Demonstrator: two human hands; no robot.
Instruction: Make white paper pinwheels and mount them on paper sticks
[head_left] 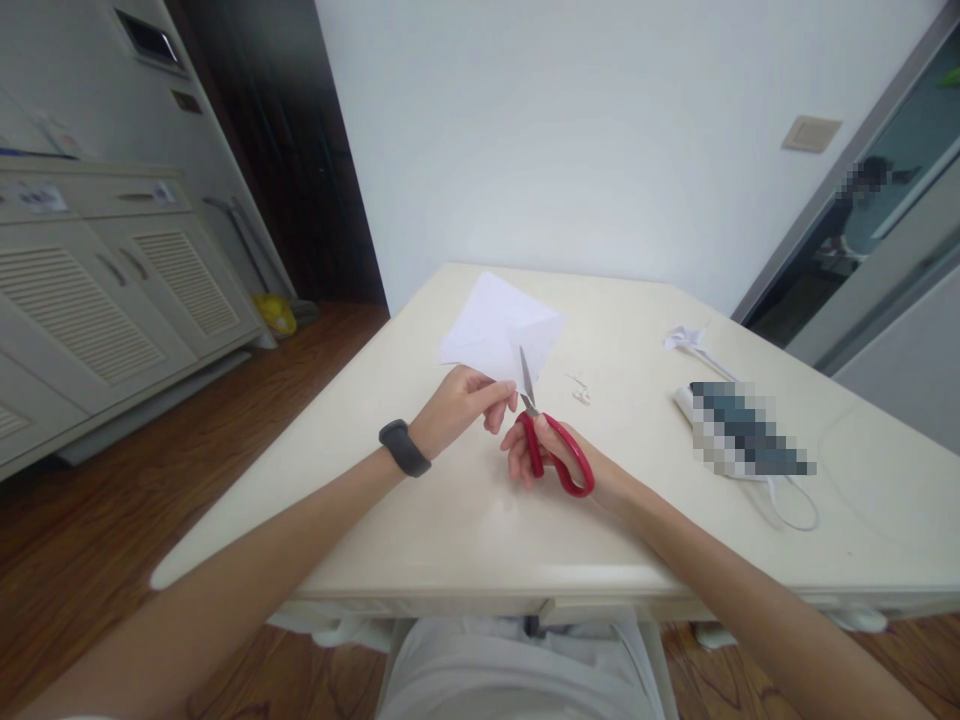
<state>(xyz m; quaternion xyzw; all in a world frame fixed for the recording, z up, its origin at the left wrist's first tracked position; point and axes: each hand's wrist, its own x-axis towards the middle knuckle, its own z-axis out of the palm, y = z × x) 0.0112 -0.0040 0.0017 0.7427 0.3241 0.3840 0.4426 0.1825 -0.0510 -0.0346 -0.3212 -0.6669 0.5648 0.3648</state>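
Note:
My left hand (480, 396), with a dark band on its wrist, pinches the near edge of a folded sheet of white paper (487, 320). The paper is held at a slant over the table. In my right hand (547, 445) is a pair of scissors with red handles (575, 478); fingers and thumb are in the loops. The blades point away from me and are slightly apart, at the paper's near right corner. Whether they touch the paper is hard to tell. A few small paper scraps (580, 392) lie just right of the blades.
The cream table (360, 420) reaches a white wall at the back. On its right lie a white paper flower with a stem (686, 340) and a blurred-out device with a white cord (795, 515). Beyond a glass door at right is another person (844, 215).

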